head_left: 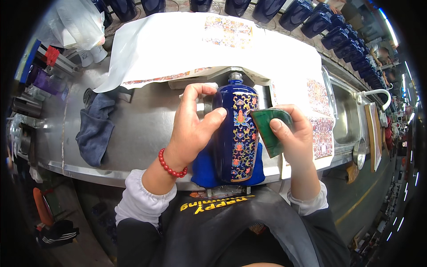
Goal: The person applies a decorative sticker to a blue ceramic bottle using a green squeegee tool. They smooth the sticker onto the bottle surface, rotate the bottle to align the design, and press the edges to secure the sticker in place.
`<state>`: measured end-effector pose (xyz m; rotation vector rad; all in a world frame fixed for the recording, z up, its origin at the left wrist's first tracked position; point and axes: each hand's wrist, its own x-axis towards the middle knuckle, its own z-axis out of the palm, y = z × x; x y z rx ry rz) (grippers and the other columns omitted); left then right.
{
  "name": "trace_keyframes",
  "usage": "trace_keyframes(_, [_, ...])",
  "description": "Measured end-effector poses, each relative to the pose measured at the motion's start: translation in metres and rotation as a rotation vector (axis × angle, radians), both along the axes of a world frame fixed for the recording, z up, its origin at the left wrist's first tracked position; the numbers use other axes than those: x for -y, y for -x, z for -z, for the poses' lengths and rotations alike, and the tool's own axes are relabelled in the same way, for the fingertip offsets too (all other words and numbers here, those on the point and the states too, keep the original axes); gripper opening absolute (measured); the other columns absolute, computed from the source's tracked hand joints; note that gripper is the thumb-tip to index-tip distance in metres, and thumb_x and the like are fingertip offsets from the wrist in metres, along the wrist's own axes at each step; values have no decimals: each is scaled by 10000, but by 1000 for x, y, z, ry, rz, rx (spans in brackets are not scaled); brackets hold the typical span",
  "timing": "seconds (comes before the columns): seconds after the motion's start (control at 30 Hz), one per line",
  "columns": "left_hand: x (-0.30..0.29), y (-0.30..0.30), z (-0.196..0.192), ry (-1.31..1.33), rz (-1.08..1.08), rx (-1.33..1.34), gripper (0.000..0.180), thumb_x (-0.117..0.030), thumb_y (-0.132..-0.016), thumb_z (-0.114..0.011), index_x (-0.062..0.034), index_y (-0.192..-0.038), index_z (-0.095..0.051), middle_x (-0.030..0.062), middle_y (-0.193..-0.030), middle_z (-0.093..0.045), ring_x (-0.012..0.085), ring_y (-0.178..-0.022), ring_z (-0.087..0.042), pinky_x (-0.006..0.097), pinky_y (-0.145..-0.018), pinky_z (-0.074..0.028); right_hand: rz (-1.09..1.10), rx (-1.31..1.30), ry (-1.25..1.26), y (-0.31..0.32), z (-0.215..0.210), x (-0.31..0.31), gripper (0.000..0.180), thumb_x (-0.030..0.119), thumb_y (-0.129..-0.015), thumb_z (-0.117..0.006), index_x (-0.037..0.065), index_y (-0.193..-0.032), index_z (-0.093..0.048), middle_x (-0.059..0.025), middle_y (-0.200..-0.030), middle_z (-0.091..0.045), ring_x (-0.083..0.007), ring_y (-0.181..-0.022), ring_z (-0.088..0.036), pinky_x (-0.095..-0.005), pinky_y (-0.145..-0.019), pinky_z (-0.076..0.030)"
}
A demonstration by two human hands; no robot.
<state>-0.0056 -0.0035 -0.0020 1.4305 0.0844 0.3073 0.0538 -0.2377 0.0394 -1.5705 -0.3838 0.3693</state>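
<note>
A tall dark-blue glossy bottle (pixel 223 147) leans on a blue cloth pad (pixel 203 167) at the worktop's near edge. A colourful floral strip (pixel 241 133) runs down its front. My left hand (pixel 194 116) is at the bottle's left side, thumb and index finger apart; the thumb overlaps the bottle's edge, and whether it presses there I cannot tell. Its other fingers are mostly hidden. A green flat scraper (pixel 268 129) with a rounded corner is pinched in my right hand (pixel 296 133), thumb on top. The scraper's edge is beside the strip's upper right side.
White sheets with printed floral patterns (pixel 155 49) spread behind the bottle on the metal worktop (pixel 142 133). A grey-blue cloth (pixel 95 131) lies left. A sink (pixel 346 118) with a white tap (pixel 378 93) is right. Several dark-blue vessels (pixel 296 15) line the back.
</note>
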Motion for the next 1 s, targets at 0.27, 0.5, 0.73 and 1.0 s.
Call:
trace_keyframes(0.27, [-1,-10,-10,28,38,-64,457,-96,-833,-697,-5,-1234,-497,137,-1233,-570,214,-1204,-520,357,-1070,-406,-8,120,70,-7,-9,-10,190,66,-958,-705,-17,-1121,-654,-55,-988,-693,-87,-843,-659,-230,-741,-530])
trace_keyframes(0.5, [0,-17,-11,12,57,-122,469,-113,-822,-712,-8,-1224,-493,146,-1216,-585,227,-1187,-543,370,-1056,-423,-18,120,91,-10,-15,-16,194,58,-956,-705,-22,-1124,-652,-52,-982,-698,-97,-864,-671,-236,-755,-539])
trace_keyframes(0.73, [-13,-20,-11,41,203,-166,482,-115,-883,-633,-13,-1317,-451,132,-1206,-583,155,-1098,-568,329,-949,-501,-28,78,58,-10,-19,-17,196,66,-962,-703,-23,-1127,-645,-63,-959,-705,-91,-803,-675,-230,-708,-544])
trace_keyframes(1.0, [-19,-27,-18,51,257,-156,451,-102,-865,-623,-6,-1283,-485,98,-1194,-575,150,-1099,-545,327,-991,-456,-9,84,86,-21,-24,-15,215,82,-952,-719,-6,-1135,-649,-49,-944,-704,-86,-807,-666,-231,-719,-540])
